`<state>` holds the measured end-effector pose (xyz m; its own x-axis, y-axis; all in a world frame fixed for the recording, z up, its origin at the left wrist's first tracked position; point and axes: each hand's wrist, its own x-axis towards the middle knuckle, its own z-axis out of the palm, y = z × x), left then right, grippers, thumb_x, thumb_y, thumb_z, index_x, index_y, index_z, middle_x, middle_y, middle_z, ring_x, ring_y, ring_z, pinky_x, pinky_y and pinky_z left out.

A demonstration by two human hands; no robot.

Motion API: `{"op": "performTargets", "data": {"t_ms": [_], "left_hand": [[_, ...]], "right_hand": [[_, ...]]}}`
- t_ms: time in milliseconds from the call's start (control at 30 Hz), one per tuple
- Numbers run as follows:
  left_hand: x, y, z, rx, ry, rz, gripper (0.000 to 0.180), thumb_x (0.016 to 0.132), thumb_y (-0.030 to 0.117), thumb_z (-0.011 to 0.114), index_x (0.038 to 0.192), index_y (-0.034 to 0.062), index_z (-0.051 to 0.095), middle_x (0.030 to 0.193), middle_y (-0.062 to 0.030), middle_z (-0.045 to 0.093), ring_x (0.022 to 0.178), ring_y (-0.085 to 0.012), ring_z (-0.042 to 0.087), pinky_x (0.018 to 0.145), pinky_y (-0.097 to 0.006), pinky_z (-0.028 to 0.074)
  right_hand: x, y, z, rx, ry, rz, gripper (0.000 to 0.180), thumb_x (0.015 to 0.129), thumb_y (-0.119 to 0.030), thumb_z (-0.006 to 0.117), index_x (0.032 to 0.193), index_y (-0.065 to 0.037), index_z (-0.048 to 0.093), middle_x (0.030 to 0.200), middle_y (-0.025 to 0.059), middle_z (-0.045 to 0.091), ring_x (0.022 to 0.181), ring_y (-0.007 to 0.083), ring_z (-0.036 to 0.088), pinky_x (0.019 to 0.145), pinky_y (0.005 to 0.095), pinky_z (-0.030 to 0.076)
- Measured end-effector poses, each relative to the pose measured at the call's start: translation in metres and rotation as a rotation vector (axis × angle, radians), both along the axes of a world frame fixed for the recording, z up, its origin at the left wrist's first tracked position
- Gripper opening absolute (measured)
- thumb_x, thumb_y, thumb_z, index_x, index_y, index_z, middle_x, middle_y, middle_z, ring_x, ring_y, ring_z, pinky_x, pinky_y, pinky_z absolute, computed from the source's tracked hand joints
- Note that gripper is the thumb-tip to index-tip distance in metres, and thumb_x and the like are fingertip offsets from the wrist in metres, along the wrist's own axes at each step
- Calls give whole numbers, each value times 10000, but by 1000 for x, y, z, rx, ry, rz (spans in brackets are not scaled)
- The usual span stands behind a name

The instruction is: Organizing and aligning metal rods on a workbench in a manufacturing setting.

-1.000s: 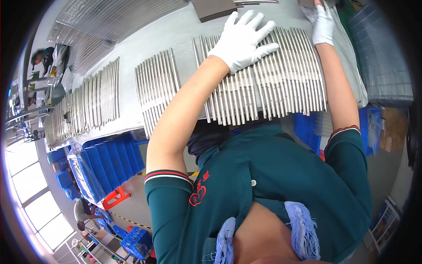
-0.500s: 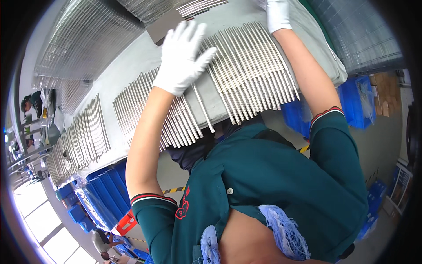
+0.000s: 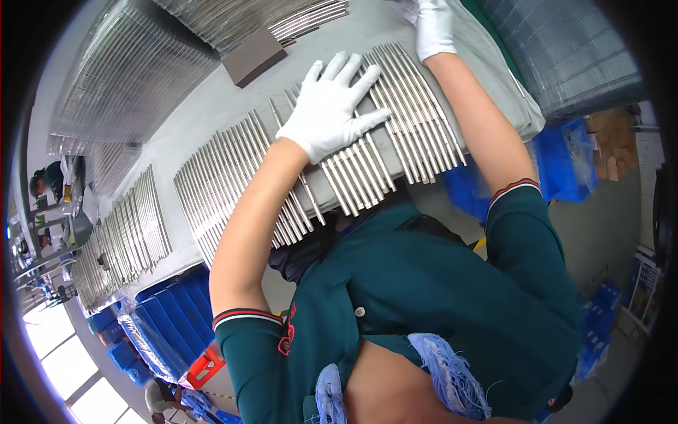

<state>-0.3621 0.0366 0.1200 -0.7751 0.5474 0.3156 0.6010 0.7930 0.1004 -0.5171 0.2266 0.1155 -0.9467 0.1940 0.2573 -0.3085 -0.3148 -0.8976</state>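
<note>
**Grey-covered table (image 3: 491,88), rods (image 3: 345,185) side by side**

Your gloved left hand (image 3: 326,112) is spread over the rods, fingers apart. More rods lie on either side of it. Your right hand (image 3: 433,30) is at the top edge, beyond the rods; whether its fingers are closed, I cannot tell. Past your left hand sits a block (image 3: 253,59); blue bins (image 3: 173,318) stand by the table's near edge.

right grip (image 3: 432,30) cut off, rods (image 3: 355,177) partly covered
</note>
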Motion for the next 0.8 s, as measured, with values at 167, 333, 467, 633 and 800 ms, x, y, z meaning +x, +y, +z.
{"op": "performTargets", "data": {"t_ms": [167,333,467,633,800], "left_hand": [[20,-33,9,-120,-62,76,764,943,636,452,1445,60,466,1492,-234,421,1417,-402,350,1169,-536,246],[0,27,17,-56,-52,-70,661,987,547,436,1438,65,476,1489,-215,434,1422,-386,344,1167,-532,251],[-28,85,16,-101,-73,-167,662,994,553,416,1436,63,471,1497,-222,422,1420,-397,350,1167,-534,263],[-29,79,0,-46,-69,-128,685,1000,586,360,1460,87,452,1523,-210,403,1428,-387,344,1182,-533,228],[-5,35,7,-118,-165,-113,694,998,605,352,1502,132,412,1551,-201,371,1456,-376,312,1200,-529,191]], "right_hand": [[-9,1,-12,94,150,-44,420,1008,-264,573,1304,34,583,1205,88,649,1094,181,581,984,299,436],[-3,7,-1,57,159,-57,418,1011,-267,569,1315,20,579,1241,85,630,1124,174,564,1005,299,423],[-1,16,12,81,163,-91,433,1010,-267,571,1341,12,559,1257,85,620,1134,174,559,1014,298,418],[5,8,25,-231,-16,-53,452,1000,-263,581,1375,-14,533,1235,73,632,1105,174,591,939,290,474],[6,9,23,-177,-44,25,399,992,-261,592,1324,-40,574,1147,43,655,965,139,625,814,258,505]]}}
